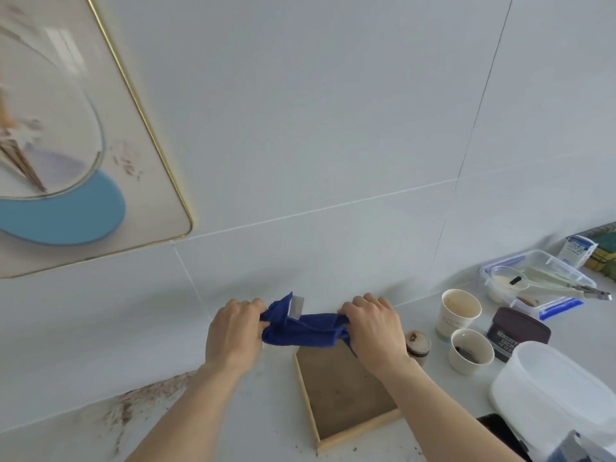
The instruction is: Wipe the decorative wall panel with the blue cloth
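Above bench (pixel 273 411), head view: left hand (pixel 233 331) and right hand (pixel 373 328) each clenched on end of blue cloth (pixel 301 330), bunched between them; decorative wall panel (pixel 156 181) well apart, upper left, brown specks unwiped. Risk: right elbow swing topples paper cup (pixel 460 313) nearby. Dark tub (pixel 516 331) reads "HERSHEY'S COCOA"; other labels too blurred

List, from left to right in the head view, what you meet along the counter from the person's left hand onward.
left hand → blue cloth → right hand → small brown jar → low white cup → dark cocoa tub → white plastic container
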Demonstrator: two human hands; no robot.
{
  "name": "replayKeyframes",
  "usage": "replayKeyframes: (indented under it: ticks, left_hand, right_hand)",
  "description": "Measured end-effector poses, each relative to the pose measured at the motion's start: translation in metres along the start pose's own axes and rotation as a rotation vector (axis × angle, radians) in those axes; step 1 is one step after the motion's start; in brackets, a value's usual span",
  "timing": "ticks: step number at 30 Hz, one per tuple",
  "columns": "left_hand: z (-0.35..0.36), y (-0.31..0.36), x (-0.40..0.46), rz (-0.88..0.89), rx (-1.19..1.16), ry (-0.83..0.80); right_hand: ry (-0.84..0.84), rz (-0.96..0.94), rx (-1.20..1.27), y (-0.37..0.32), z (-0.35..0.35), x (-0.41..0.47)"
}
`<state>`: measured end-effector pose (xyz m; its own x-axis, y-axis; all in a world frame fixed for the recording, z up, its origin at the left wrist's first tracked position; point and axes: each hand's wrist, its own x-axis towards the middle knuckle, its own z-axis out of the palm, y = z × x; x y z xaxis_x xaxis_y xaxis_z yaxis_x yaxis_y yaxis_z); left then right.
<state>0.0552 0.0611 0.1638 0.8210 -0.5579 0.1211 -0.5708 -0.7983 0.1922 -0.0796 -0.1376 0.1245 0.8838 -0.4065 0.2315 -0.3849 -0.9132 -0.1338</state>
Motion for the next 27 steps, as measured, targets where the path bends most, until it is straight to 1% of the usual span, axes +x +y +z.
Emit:
replayKeyframes:
  ticks: [3,8,11,15,19,22,24,27]
  left_hand:
    - [-0.034,-0.019,-0.005,-0.008,-0.008,0.071]
    - [-0.083,-0.052,-0.02,-0.021,-0.017,0.171]
    - [-0.11,-0.073,-0.03,-0.031,-0.016,0.21]
    - [-0.142,-0.103,-0.043,-0.051,-0.004,0.276]
    - [-0.171,-0.133,-0.055,-0.067,-0.022,0.315]
    - [-0.183,-0.139,-0.05,-0.063,0.001,0.344]
    - [-0.219,-0.182,-0.076,-0.074,-0.029,0.405]
    - [-0.229,-0.185,-0.071,-0.04,-0.015,0.444]
  right_hand:
    - [0.059,-0.059,0.023,-0.025,-0.024,0.01]
    - [0.117,-0.093,0.017,-0.073,-0.063,0.018]
    - [0.188,-0.126,0.005,-0.1,-0.079,0.02]
    - [0.243,-0.129,-0.023,-0.142,-0.103,0.026]
    - [0.258,-0.152,-0.026,-0.181,-0.124,0.026]
    - [0.273,-0.134,-0.004,-0.189,-0.134,0.036]
    - [0.343,-0.195,-0.015,-0.243,-0.159,0.027]
    - [0.335,-0.19,0.011,-0.25,-0.171,0.032]
